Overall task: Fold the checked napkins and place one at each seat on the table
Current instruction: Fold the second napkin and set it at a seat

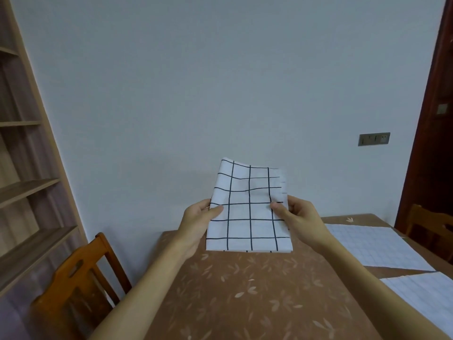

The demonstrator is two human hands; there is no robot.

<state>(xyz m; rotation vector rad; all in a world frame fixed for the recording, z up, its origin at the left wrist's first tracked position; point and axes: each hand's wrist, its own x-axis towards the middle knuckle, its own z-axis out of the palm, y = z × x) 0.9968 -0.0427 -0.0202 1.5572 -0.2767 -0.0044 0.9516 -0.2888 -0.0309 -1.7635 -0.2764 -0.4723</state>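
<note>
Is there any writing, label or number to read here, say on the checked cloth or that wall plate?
No readable text anywhere.
The checked napkin bears only dark grid lines; the table cover only a leaf print; the wall plate is too small to show any marking.

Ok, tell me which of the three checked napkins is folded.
The held napkin, gripped between the left hand and right hand; the far napkin and near napkin lie spread flat on the table.

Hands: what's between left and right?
The napkin, folded, spans the gap: the left hand pinches its left edge, the right hand its right edge. It is held up off the table. The head view shows this.
</note>
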